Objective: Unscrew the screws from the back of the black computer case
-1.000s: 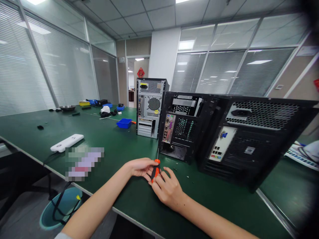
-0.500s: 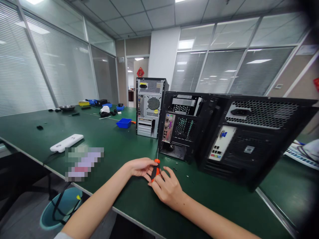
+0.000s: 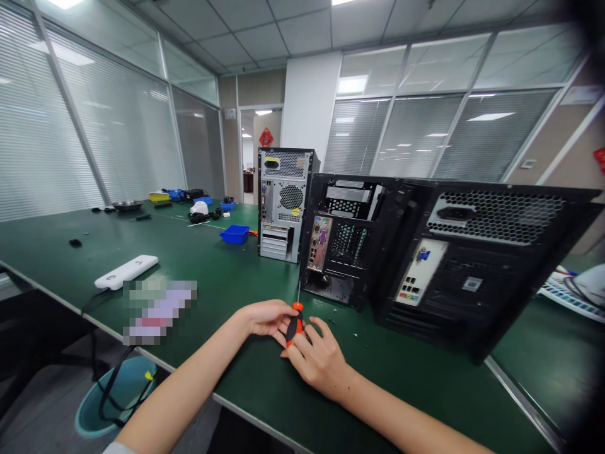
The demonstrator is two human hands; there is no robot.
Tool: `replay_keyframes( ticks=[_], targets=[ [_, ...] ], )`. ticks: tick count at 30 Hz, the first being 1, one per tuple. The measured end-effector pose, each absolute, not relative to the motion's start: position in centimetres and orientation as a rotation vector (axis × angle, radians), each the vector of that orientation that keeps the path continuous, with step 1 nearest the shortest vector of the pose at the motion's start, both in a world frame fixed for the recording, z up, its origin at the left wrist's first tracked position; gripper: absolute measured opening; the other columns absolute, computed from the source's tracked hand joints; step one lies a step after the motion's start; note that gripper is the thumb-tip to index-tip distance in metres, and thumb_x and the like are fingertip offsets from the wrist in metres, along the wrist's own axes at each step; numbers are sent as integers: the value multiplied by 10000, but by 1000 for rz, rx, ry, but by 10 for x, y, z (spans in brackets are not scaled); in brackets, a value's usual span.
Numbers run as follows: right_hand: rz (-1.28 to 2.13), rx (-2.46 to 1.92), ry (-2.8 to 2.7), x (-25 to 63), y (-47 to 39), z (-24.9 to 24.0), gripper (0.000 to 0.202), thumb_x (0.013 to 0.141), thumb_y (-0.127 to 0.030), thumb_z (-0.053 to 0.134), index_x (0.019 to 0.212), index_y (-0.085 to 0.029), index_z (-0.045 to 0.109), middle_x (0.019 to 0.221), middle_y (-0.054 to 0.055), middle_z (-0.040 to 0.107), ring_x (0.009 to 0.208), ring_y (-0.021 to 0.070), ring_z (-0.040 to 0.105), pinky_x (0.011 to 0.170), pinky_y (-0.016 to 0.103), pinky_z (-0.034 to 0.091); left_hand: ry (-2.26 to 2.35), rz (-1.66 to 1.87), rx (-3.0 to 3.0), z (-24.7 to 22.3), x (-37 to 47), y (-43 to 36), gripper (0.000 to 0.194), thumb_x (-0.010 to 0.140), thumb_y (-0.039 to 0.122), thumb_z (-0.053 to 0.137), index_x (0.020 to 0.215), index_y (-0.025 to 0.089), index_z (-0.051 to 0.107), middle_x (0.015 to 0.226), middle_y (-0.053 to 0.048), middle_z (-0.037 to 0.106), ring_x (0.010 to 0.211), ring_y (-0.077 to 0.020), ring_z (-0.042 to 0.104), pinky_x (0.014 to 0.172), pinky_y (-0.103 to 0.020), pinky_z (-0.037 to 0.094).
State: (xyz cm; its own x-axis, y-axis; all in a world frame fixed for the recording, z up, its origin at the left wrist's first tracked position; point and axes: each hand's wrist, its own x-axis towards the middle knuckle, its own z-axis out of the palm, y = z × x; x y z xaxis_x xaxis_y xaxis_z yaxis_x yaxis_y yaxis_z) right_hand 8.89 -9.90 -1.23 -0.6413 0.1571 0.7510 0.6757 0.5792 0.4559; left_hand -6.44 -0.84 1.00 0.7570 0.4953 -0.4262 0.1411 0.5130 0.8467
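Observation:
Both hands are on a red-and-black screwdriver (image 3: 295, 326), its thin shaft pointing up and away. My left hand (image 3: 271, 318) is closed around the front of the handle, thumb near the red collar. At the back end, the fingers of my right hand (image 3: 316, 353) grip the handle. The tip lies by the lower left edge of an opened black computer case (image 3: 343, 246); whether it touches cannot be made out. Several tiny pieces, perhaps screws (image 3: 355, 335), lie on the green table to the right of my hands.
A larger black computer case (image 3: 472, 271) stands on the right, a silver-backed case (image 3: 278, 208) further behind. Blue tray (image 3: 235, 234), white power strip (image 3: 126, 272) and a blurred-out item (image 3: 161, 312) rest on the green table (image 3: 212, 271). Below its edge is a teal bin (image 3: 87, 403).

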Motion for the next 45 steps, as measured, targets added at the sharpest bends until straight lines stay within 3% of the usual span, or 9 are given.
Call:
replay_keyframes(
  ticks=[13,24,29,39,45],
  targets=[
    [-991,-658,-2125,89,-99,-13,251,893,-225,504,653,-171,552,625,19,540,643,165,491,809,423,420,719,248,1013,10,-64,-9,203,803,218,555,877,47,636,698,-114,691,616,-169,668,549,-257,542],
    [-964,-633,-2135,89,-100,-15,202,863,-338,558,874,-143,611,849,103,631,819,225,569,806,429,425,706,243,997,7,-65,-5,252,741,269,668,864,54,622,696,-103,683,609,-168,668,626,-293,559],
    [-966,-561,-2181,87,-102,-10,202,832,-310,527,888,-140,622,885,102,640,854,243,577,825,433,432,734,253,1008,8,-65,-6,249,741,287,673,854,71,623,696,-83,680,594,-149,661,563,-241,538],
    [-1030,-474,-2383,91,-100,-17,302,859,-246,431,1081,-123,594,1199,144,582,1104,294,527,939,478,395,751,271,1028,8,-64,-6,286,710,334,710,830,93,612,647,-32,640,505,-97,595,437,-170,421],
    [-1056,-476,-2427,91,-99,-14,290,880,-176,398,1081,-109,595,1211,142,581,1147,298,515,946,471,413,769,337,1055,6,-63,-6,359,616,374,772,771,95,608,613,2,588,506,-79,553,471,-180,386]
  ],
)
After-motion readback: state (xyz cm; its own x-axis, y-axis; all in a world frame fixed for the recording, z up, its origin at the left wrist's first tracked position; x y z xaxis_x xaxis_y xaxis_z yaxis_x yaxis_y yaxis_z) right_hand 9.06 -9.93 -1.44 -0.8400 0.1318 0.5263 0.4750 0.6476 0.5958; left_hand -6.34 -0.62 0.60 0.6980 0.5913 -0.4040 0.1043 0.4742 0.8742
